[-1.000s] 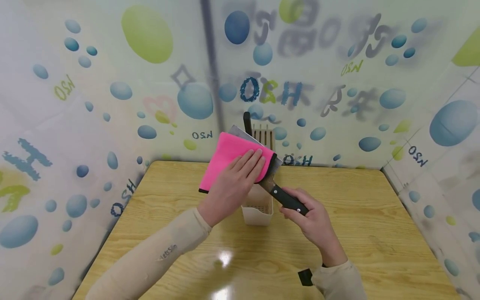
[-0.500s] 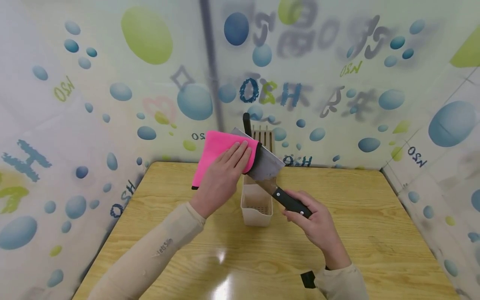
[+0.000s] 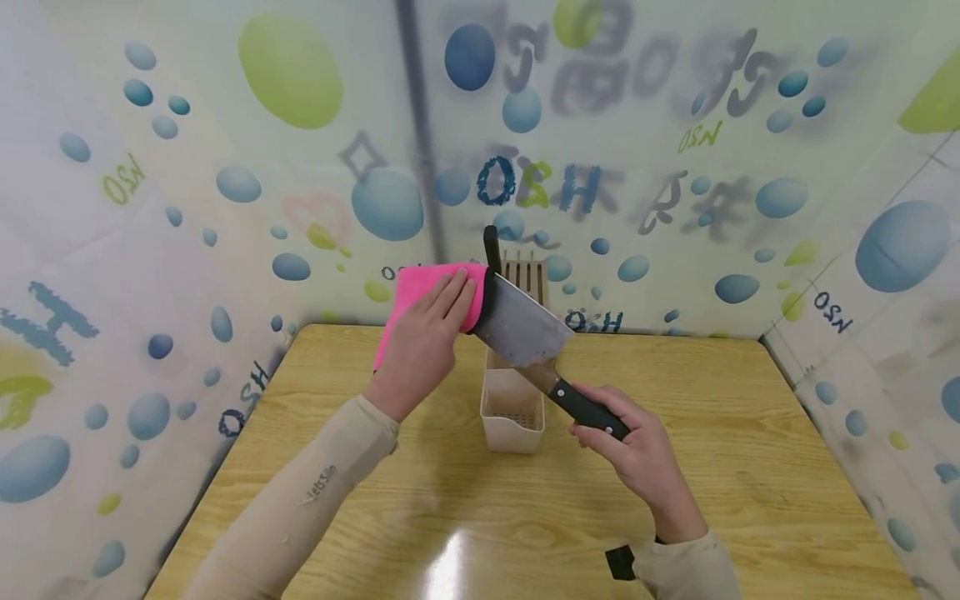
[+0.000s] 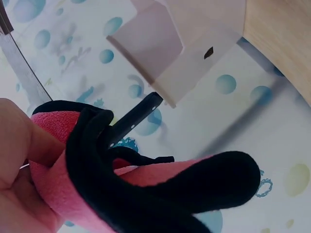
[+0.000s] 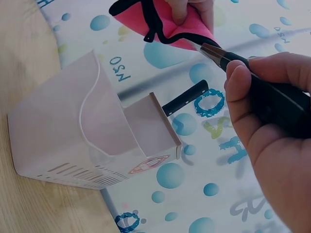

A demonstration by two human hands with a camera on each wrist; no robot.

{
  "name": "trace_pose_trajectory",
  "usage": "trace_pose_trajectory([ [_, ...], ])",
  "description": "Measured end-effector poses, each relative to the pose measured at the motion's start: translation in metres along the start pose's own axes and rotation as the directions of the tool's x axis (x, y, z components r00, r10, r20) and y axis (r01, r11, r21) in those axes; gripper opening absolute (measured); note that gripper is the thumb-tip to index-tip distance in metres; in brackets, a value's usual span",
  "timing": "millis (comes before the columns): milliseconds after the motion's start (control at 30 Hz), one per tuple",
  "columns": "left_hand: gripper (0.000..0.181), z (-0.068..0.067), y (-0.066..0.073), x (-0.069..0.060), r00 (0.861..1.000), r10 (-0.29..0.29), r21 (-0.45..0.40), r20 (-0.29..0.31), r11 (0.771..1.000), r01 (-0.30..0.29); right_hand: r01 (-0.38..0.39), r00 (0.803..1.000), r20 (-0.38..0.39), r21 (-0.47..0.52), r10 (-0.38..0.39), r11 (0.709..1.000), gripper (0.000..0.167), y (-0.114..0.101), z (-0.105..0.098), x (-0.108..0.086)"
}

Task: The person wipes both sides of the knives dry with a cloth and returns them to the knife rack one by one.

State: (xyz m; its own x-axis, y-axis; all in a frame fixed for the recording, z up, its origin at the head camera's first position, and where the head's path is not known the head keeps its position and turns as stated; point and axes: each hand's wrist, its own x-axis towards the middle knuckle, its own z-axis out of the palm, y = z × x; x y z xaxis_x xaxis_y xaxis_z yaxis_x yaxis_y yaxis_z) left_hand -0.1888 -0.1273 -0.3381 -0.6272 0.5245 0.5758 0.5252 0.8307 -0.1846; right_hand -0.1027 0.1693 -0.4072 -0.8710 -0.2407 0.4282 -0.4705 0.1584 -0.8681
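Note:
In the head view my right hand (image 3: pixel 637 454) grips the black riveted handle of a cleaver (image 3: pixel 525 329), held tilted above the table with its broad blade pointing up and left. My left hand (image 3: pixel 416 350) holds a pink cloth (image 3: pixel 420 285) with black edging folded over the blade's far end, hiding that end. The left wrist view shows finger and thumb pinching the cloth (image 4: pixel 53 179) from both sides. Most of the blade near the handle is bare and bears spots. In the right wrist view, fingers and thumb wrap the cleaver's handle (image 5: pixel 279 102).
A pale knife holder (image 3: pixel 512 435) stands on the wooden table (image 3: pixel 712 467) behind and below the blade, its slotted top at the back. Another black knife handle (image 3: pixel 492 246) sticks up from it. A patterned wall covering (image 3: pixel 637 150) encloses the table's back and sides.
My left hand and the cloth have slid left along the blade, away from the handle, baring more of the metal. The right hand and cleaver have shifted slightly right and down.

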Motion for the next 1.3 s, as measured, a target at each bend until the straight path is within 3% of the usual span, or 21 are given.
trace_pose_trajectory([
  [167,0.061,0.0,-0.001,0.0,0.998,-0.056,-0.032,-0.039,0.998,0.055,-0.05,0.999,0.003,0.099,0.05,0.994,0.043,0.0,0.0,-0.002],
  [333,0.06,0.001,0.003,0.001,0.99,-0.118,-0.071,-0.08,0.991,0.112,-0.099,0.995,-0.003,0.228,0.102,0.969,0.042,0.001,0.004,-0.004],
  [467,0.061,0.004,0.008,0.003,0.979,-0.152,-0.115,-0.135,0.984,0.136,-0.108,0.993,-0.011,0.368,0.121,0.923,0.042,0.001,0.01,-0.004],
  [667,0.059,0.01,0.015,0.003,0.962,-0.183,-0.146,-0.202,0.977,0.156,-0.056,0.997,-0.011,0.556,0.075,0.829,0.043,0.002,0.019,-0.004],
  [767,0.057,0.013,0.019,0.003,0.951,-0.186,-0.146,-0.249,0.977,0.153,-0.052,0.997,-0.018,0.596,0.077,0.802,0.044,0.001,0.023,-0.004],
  [967,0.052,0.017,0.03,0.005,0.924,-0.171,-0.131,-0.343,0.982,0.134,-0.068,0.994,-0.027,0.622,0.108,0.78,0.041,-0.002,0.028,-0.003],
  [1067,0.051,0.018,0.037,0.005,0.922,-0.168,-0.123,-0.348,0.983,0.133,-0.072,0.993,-0.028,0.626,0.115,0.777,0.04,-0.002,0.029,-0.002],
  [1300,0.057,0.02,0.053,0.006,0.935,-0.135,-0.118,-0.327,0.988,0.102,-0.095,0.987,-0.045,0.622,0.157,0.777,0.039,-0.003,0.03,0.0],
])
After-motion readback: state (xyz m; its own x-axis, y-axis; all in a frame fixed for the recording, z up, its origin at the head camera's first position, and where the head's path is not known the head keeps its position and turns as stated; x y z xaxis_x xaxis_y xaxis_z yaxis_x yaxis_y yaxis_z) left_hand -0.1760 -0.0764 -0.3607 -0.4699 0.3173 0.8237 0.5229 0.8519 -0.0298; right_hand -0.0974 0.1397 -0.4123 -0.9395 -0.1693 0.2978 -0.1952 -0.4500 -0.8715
